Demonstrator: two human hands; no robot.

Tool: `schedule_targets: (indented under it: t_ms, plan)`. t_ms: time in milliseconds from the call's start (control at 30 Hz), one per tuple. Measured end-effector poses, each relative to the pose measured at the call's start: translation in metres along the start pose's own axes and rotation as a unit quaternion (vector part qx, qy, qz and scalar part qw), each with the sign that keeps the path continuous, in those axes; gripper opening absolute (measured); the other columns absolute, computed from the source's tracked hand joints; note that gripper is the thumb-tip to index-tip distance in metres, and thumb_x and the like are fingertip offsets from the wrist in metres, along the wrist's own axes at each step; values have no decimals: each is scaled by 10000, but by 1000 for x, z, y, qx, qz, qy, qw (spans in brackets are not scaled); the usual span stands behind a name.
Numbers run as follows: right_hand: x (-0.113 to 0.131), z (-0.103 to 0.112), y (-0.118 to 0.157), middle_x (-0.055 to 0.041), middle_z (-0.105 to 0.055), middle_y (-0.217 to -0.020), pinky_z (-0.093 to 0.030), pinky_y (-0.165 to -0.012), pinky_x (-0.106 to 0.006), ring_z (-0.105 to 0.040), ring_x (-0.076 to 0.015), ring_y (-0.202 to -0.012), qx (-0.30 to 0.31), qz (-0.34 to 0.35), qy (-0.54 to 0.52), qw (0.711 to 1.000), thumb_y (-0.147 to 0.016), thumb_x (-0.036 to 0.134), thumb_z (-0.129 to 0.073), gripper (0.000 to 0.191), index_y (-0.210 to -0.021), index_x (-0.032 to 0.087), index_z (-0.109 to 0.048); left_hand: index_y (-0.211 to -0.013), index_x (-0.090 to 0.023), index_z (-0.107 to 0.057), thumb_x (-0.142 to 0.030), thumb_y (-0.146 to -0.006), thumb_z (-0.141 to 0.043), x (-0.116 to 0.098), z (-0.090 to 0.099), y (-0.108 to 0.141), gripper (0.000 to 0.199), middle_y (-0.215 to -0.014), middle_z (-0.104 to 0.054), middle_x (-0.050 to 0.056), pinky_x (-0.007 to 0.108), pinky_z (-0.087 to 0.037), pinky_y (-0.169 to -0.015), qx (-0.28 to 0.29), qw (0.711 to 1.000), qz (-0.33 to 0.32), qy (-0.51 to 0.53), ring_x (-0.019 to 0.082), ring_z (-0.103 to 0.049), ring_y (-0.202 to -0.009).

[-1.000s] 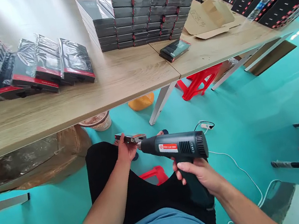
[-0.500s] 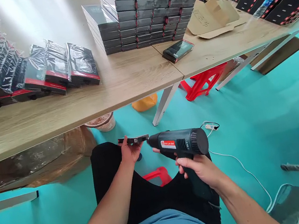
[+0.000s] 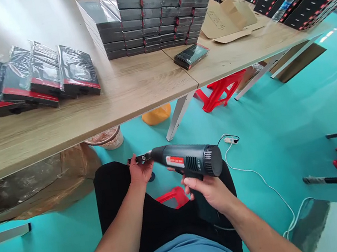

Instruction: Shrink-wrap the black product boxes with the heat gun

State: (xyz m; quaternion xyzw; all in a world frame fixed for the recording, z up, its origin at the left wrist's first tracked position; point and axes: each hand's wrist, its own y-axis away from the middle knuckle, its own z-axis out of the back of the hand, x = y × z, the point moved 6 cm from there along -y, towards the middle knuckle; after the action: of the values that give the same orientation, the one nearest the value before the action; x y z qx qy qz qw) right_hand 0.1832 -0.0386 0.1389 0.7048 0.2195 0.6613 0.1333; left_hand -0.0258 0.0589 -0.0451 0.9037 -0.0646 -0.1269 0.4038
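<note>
Over my lap, my left hand (image 3: 140, 172) grips a small flat black box (image 3: 139, 159), seen edge-on. My right hand (image 3: 203, 187) is wrapped round the handle of a dark heat gun (image 3: 187, 156) with a red label. The gun's nozzle points left and lies right at the box's right end, covering part of it; whether they touch I cannot tell. On the table ahead, several black boxes in loose clear film (image 3: 78, 68) lean in a row at the left. One dark box (image 3: 191, 56) lies alone near the table's front edge.
A tall stack of dark boxes (image 3: 156, 17) stands on the table (image 3: 135, 84). Right of it lie torn cardboard (image 3: 228, 20) and a plastic bottle (image 3: 288, 1) against black cartons. Below are a bin (image 3: 108, 139), a red stool (image 3: 221, 90) and a white cable (image 3: 262, 179) on the floor.
The heat gun has shifted left, and its nozzle now overlaps the box's right end. My left hand still grips the box. The whole view has swung slightly to the right.
</note>
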Motion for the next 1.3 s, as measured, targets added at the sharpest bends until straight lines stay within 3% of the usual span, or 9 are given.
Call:
schedule_targets:
  t_ms: [133,333,600,800,1100,1300]
  plan:
    - [-5,30,-2,-41,-704,-777,-538,-566,-286,-624,-174,-675,-105,-22,-23,994,-772,435,-793,330,-953,162,-750,-933,-192,-565,-272,-917,-520,-5,3,0,93,-889,-696,91,477,-627,-800,-4,1000,-13,11,291,-727,-938]
    - [-19,47,18,-67,-719,-853,-542,-539,-246,-638,-155,-668,-55,-83,-123,987,-754,404,-824,393,-1030,137,-737,-1106,-146,-624,-195,-718,-541,-4,-5,5,400,-1039,-724,151,475,-618,-768,63,998,5,-31,341,-714,-1002]
    - [-27,61,39,-65,-713,-864,-549,-542,-238,-640,-149,-668,-55,-111,-126,984,-760,391,-826,381,-1034,138,-744,-853,-158,-608,-115,-542,-552,0,4,2,318,-752,-676,81,411,-588,-648,29,992,27,-121,270,-677,-673]
    - [-22,61,42,-68,-716,-871,-548,-545,-237,-642,-153,-676,-38,-113,-106,987,-772,396,-819,383,-1047,141,-746,-767,-162,-583,-91,-545,-534,3,4,2,238,-679,-640,61,363,-546,-566,34,987,4,-157,237,-633,-584]
    - [-19,55,44,-69,-720,-871,-555,-553,-242,-652,-155,-677,-16,-125,-79,989,-776,395,-816,377,-1046,141,-748,-764,-154,-601,-77,-543,-533,8,4,3,243,-689,-651,67,383,-549,-630,25,985,29,-171,237,-634,-586]
    - [0,42,15,-61,-725,-839,-550,-543,-240,-655,-148,-654,-19,-85,-78,993,-775,381,-807,355,-1020,134,-742,-709,-149,-596,-72,-558,-527,19,5,3,183,-633,-626,60,339,-496,-527,72,969,49,-233,223,-605,-525]
